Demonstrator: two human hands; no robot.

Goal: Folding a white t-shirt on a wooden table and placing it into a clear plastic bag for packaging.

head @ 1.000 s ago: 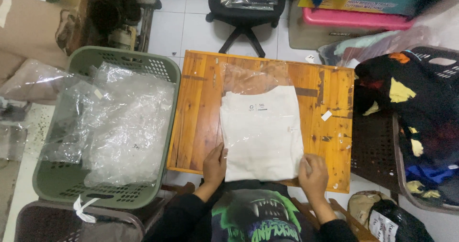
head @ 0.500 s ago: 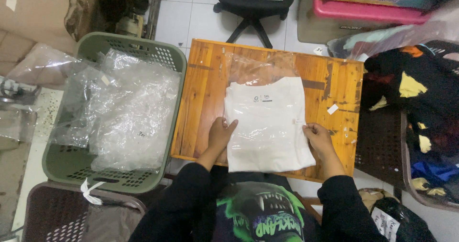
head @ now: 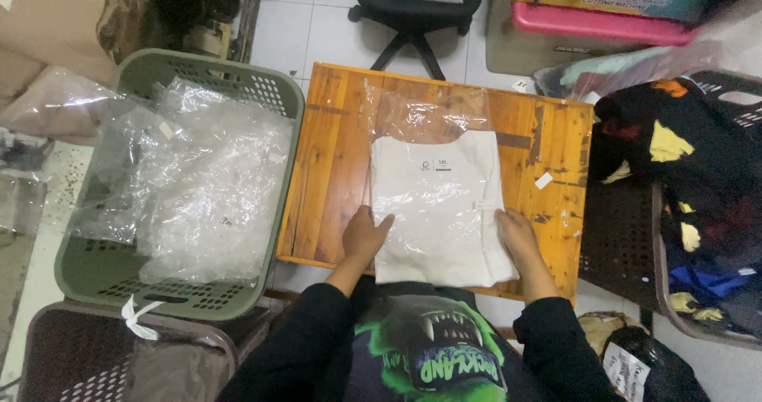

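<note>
A folded white garment (head: 436, 203) lies on a small wooden table (head: 333, 156), partly inside a clear plastic bag (head: 425, 112) whose empty end reaches toward the far edge. My left hand (head: 363, 237) rests flat on the garment's near left edge. My right hand (head: 517, 237) presses on its near right edge. Both hands have their fingers spread against the cloth and bag.
A green basket (head: 135, 76) full of clear plastic bags (head: 206, 188) stands to the left. A dark brown basket (head: 63, 354) sits near left. Dark and coloured clothes (head: 698, 172) fill a basket on the right. A black office chair (head: 413, 13) and pink bin (head: 603, 25) lie beyond the table.
Both hands have slid up from the garment's near corners along its sides, and the garment sits further inside the bag.
</note>
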